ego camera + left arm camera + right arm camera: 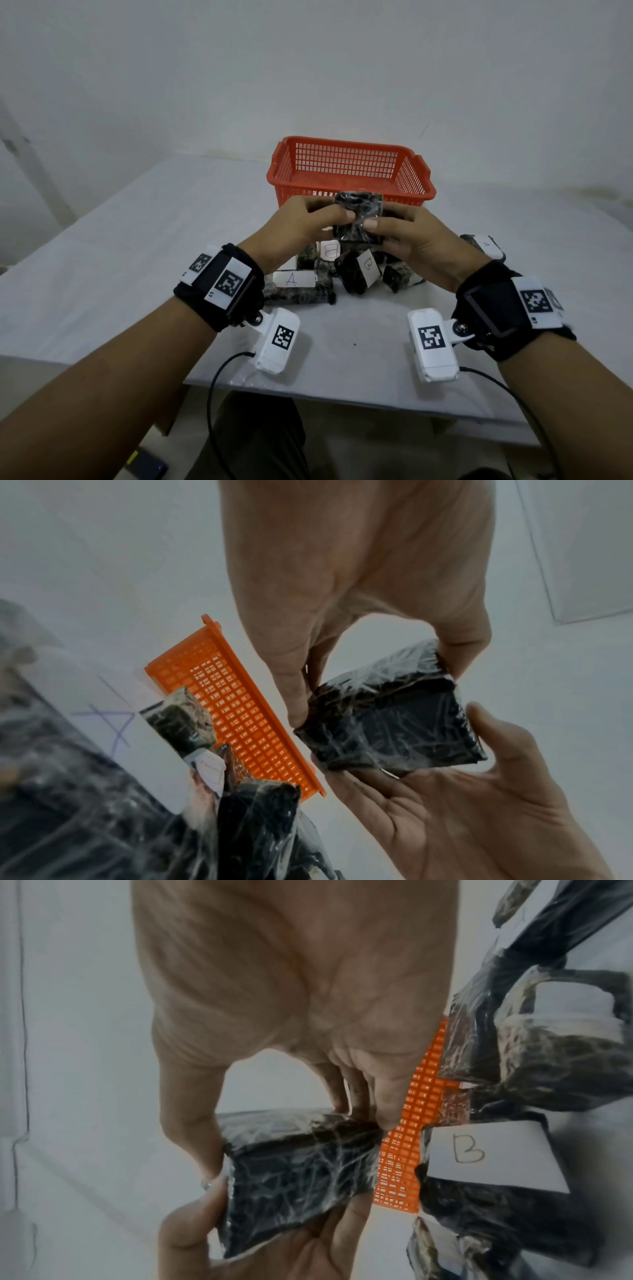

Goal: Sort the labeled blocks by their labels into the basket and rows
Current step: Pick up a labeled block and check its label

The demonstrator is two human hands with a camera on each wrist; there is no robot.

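Two hands, left hand and right hand, pinch one wrapped block between them, raised over the pile near the table's middle, in front of the red basket. No label shows on its visible faces. Judgement: turn it until the letter reads, grip firmly since the wrap looks slippery, then place.
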